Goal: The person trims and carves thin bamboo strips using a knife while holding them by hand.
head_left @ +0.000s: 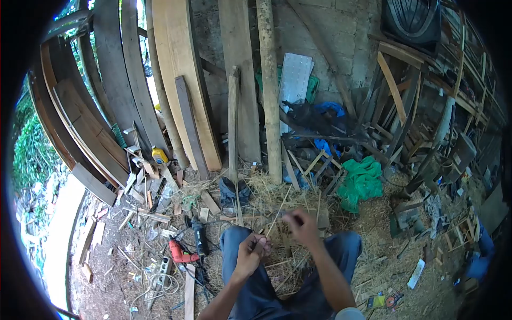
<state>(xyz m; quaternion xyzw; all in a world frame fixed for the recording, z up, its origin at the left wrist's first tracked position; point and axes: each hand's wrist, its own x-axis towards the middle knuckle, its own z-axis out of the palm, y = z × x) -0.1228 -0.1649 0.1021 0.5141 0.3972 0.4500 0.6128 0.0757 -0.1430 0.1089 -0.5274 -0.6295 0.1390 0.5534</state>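
Note:
My left hand [252, 250] is closed in a pinch over my left knee. A thin pale strip of wood [274, 221] runs up and away from its fingertips and seems to be held there. To the right, my right hand [302, 225] is raised between my knees with its fingers curled in. Something small and dark shows at its fingertips, too blurred to name. The two hands are apart. My legs in dark blue trousers [256, 290] are bent beneath them.
On the littered ground at left lie a red power tool [181, 253], a dark power tool [200, 238] and a power strip [162, 273] with a cable. Planks [181, 64] lean on the wall ahead. A green plastic sheet [360, 183] and a tape measure [393, 300] lie at right.

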